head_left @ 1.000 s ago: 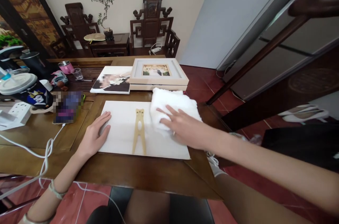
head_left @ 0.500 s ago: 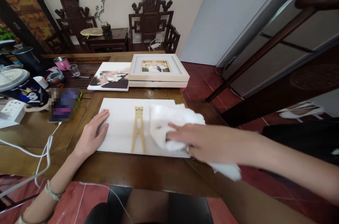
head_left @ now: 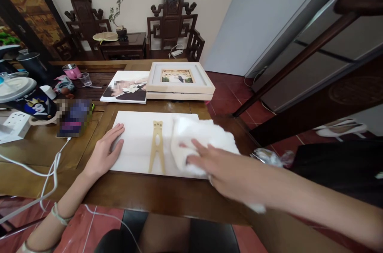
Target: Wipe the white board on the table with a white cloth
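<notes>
A white flat board [head_left: 133,137] lies on the wooden table [head_left: 125,193] in front of me. On its middle is a beige forked stand leg [head_left: 157,130], with an oval hole and small fasteners at its top. My left hand [head_left: 106,149] rests on the board's left edge, fingers stretched out and holding nothing. Over the board's right part, my right hand [head_left: 221,171] presses a bunched white cloth [head_left: 206,130], slightly blurred by motion. The cloth covers that side of the board, and part of it hangs below my wrist.
Behind the board are a framed photo [head_left: 206,81] on a second frame and a photo panel [head_left: 112,95]. At left stand a phone [head_left: 74,119], a power strip [head_left: 13,125], white cables [head_left: 55,161], a large cup [head_left: 36,105] and a pink mug [head_left: 71,71]. A wooden chair [head_left: 299,65] is at right.
My right hand has shifted slightly down, and the cloth has spread a little further right over the board. My left hand stays on the board's left edge.
</notes>
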`<state>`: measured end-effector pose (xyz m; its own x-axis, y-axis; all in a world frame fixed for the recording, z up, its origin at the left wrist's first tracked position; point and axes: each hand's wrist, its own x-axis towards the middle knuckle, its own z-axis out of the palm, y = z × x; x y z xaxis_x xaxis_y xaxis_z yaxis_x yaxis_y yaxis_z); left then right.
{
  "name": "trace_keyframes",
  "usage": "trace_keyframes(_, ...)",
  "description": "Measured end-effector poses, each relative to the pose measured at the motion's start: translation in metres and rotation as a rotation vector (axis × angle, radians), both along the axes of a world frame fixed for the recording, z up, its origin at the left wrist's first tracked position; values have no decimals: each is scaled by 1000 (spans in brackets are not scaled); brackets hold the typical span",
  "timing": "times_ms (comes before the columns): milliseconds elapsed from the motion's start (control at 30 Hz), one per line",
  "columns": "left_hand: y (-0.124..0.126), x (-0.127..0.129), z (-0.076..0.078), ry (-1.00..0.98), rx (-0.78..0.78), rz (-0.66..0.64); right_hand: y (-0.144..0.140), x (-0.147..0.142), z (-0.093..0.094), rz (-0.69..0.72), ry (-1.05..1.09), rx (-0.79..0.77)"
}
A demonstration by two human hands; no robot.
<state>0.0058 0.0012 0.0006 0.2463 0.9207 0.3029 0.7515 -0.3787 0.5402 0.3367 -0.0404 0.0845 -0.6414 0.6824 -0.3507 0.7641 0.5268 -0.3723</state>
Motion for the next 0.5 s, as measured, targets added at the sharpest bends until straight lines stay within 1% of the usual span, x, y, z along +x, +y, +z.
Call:
trace_keyframes(33,0,0,0,1,2,0,-14,-1,4,64,-48,-64)
trace_keyframes(100,0,1,0,4,0,0,-35,-4,12,129,-73,-110)
trace_keyframes(133,0,1,1,5,-3,1,-40,-6,14,132,-71,-113)
trace_keyframes(200,-1,1,1,4,-6,1,-36,-9,18,92,-87,-109)
trace_keyframes(267,-1,1,1,0,-5,-1,-17,-12,19,21,-140,-106)
trace_keyframes(367,-1,0,1,-3,-5,0,26,-16,15,-46,-189,-48)
trace_keyframes(433,-1,0,1,-3,-7,1,54,-18,7,-24,-176,34)
trace_keyframes(500,-2,-1,1,-8,-9,0,75,-20,-3,10,-146,144)
